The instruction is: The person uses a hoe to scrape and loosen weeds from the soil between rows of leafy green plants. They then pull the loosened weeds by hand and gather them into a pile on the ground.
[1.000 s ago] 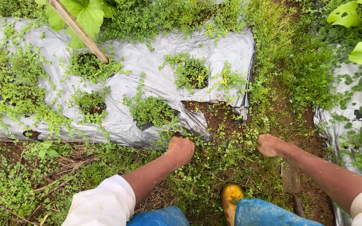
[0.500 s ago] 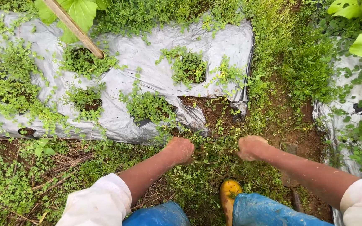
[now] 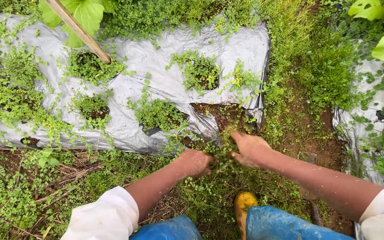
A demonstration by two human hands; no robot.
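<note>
Change: the right hand (image 3: pixel 250 149) has swung in from three o'clock to meet the left hand (image 3: pixel 195 161), so the pulled greenery is now gathered between them.
Left hand: fisted on a clump of small-leaved green weeds (image 3: pixel 222 151).
Right hand: curled around the same clump.
Weeds: at the torn edge of the silver plastic mulch sheet (image 3: pixel 156 62), twelve o'clock of the yellow rubber boot (image 3: pixel 244 205).
</note>
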